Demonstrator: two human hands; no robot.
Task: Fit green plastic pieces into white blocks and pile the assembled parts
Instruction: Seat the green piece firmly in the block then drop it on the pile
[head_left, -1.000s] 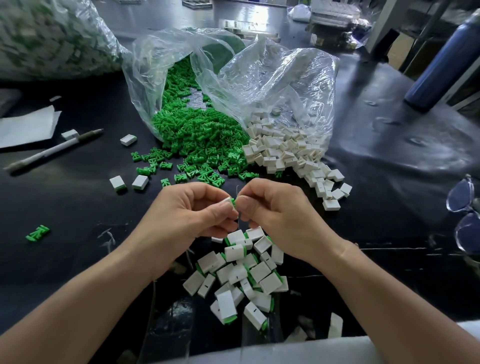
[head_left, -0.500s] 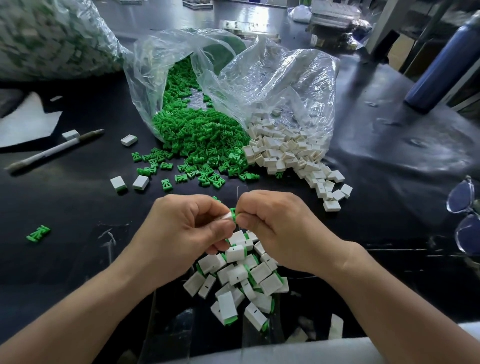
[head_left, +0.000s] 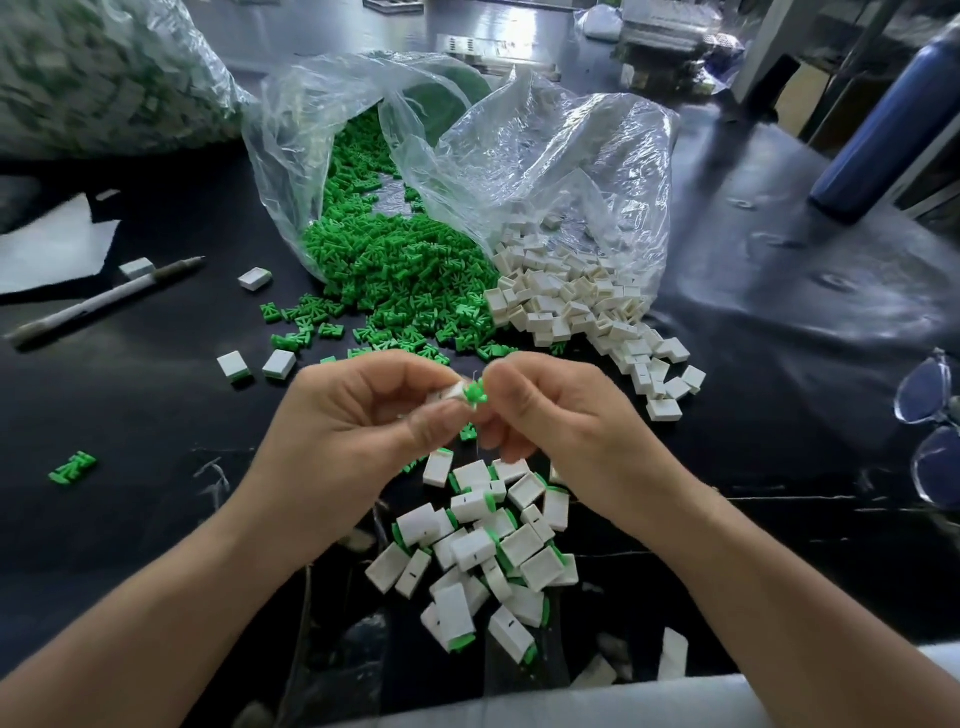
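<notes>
The hands have drawn slightly apart since a moment ago, so the green piece (head_left: 475, 393), then almost buried between the fingertips, now shows plainly. The left hand (head_left: 358, 431) is curled, pinching a white block (head_left: 448, 396) between thumb and forefinger. The right hand (head_left: 561, 421) is curled too, nipping the green piece at the block's open end. I can't tell how deep it sits, but it looks not yet pushed home.

Just under the hands, on the near side, lies the pile of assembled parts (head_left: 483, 551), a modest heap. Beyond the hands, the loose green pieces (head_left: 395, 280) and empty white blocks (head_left: 576, 306) spill from clear bags (head_left: 571, 156) in far greater number. I'd say the job is barely started.
</notes>
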